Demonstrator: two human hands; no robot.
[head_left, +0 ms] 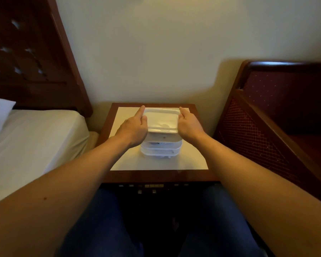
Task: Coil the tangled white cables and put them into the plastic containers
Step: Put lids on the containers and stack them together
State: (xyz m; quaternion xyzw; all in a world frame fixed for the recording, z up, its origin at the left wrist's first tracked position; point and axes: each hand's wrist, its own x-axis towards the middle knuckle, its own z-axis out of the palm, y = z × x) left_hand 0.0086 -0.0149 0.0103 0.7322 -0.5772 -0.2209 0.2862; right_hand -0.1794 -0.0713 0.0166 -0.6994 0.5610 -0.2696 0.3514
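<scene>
A bed (35,138) lies outside the left hand (134,127), a dark wooden chair (278,117) outside the right hand (188,125), the wall just beyond. Bare surface (156,163) shows nearer than both hands. Between them, the top container (162,120) of a translucent stack (161,148), gripped at both sides; white cables (157,144) show faintly inside.

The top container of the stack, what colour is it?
The top container is translucent white, seen best in the head view.
</scene>
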